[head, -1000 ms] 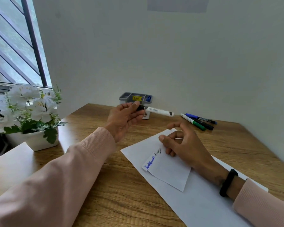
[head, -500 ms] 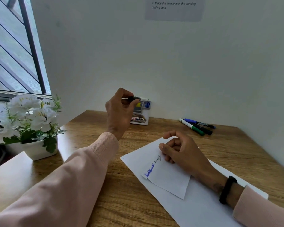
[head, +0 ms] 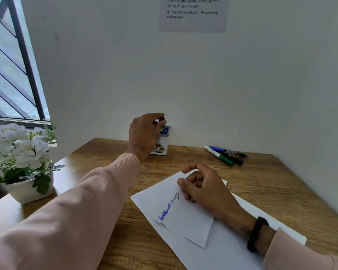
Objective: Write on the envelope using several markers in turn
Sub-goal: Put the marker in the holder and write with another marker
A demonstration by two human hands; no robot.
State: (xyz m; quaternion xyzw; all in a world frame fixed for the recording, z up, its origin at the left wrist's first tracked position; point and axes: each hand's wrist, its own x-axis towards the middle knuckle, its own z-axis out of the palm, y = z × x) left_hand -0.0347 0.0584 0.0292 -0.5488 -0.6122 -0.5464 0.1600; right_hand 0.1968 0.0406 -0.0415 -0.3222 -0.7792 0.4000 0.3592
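A white envelope [head: 185, 221] with blue and grey writing lies on a larger white sheet [head: 222, 254] on the wooden desk. My right hand [head: 203, 186] rests on the envelope's far end, fingers loosely curled, holding nothing. My left hand [head: 144, 133] is raised over the grey pen holder [head: 161, 148] by the wall and pinches a marker [head: 161, 119], of which only the black end shows. Three more markers, blue [head: 228, 151], black [head: 232, 158] and green-capped [head: 219, 155], lie at the back right.
A white pot of white flowers [head: 21, 162] stands at the desk's left edge beside a window. White walls close the back and right. A printed instruction sheet [head: 192, 14] hangs on the back wall.
My left hand carried the marker from in front of the holder up and over it, turning the marker end-down. The right hand stayed on the envelope.
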